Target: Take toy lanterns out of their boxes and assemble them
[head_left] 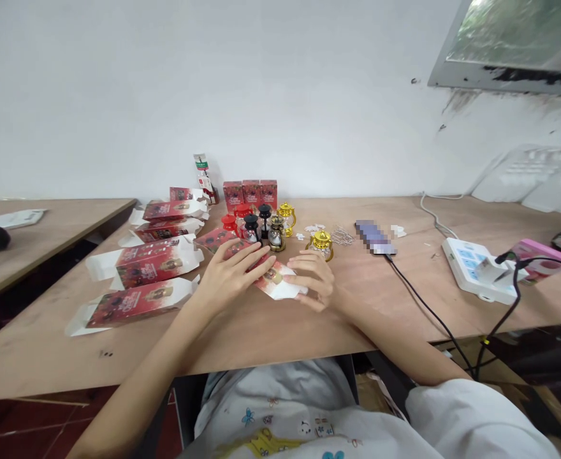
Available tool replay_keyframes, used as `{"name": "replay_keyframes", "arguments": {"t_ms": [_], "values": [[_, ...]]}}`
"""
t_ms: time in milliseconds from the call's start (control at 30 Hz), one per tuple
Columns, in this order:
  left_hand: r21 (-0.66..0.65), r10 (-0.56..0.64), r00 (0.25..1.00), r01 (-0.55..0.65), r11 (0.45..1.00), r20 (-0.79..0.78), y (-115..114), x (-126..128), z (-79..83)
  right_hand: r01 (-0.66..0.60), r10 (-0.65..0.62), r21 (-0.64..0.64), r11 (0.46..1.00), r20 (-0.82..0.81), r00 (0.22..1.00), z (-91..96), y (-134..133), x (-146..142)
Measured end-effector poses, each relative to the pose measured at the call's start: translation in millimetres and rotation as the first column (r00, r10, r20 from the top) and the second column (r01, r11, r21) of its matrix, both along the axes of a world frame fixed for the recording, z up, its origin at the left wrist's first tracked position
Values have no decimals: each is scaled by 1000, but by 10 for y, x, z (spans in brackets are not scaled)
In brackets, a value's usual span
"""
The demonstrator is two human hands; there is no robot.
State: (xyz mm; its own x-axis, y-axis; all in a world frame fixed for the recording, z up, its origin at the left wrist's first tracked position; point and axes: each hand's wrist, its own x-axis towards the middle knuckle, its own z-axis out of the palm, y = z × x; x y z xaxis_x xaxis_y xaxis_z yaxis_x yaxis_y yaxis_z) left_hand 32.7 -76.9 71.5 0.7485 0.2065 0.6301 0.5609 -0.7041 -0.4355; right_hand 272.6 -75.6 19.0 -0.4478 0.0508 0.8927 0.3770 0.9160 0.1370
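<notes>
A red printed cardboard box [271,278] with white end flaps lies at a slant between my hands, close to the tabletop. My left hand [230,271] rests across its middle, fingers stretched over the top and thumb hidden. At the near right end my right hand [313,277] has its curved fingers around the white flap. Just beyond stand small lanterns: red ones [229,223], black ones [264,220], a bronze one [276,234] and a gold one [286,218]. Another gold lantern [320,243] stands just past my right fingers.
Several open red boxes [151,264] lie in a column at the left. Three closed boxes [250,193] stand by the wall near a bottle [204,182]. Metal hooks or chains [342,236], a phone [375,237] and a power strip [481,271] with cables are at the right.
</notes>
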Motion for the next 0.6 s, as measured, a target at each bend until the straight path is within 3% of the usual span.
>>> {"name": "replay_keyframes", "arguments": {"t_ms": [167,267,367,467,533,600], "values": [[-60,14,994,-21,998,-106,-134,-159,89,-81,81,-46,996,-4,997,-27,-66,-95],[30,7,997,-5,1000,-82,-187,-288,191,-63,63,-14,998,-17,998,-64,-71,-108],[158,31,997,-41,987,65,-214,-503,338,-31,30,-13,999,-40,999,-91,-57,-90],[218,176,952,-232,948,250,-184,-788,423,-38,38,1,999,-52,998,-92,-46,-79],[115,350,878,-404,908,327,-129,-996,375,-26,27,22,999,-42,999,-85,-46,-85],[-78,529,785,-535,841,324,-73,-1203,242,4,-3,47,999,-25,1000,-83,-52,-96]]}}
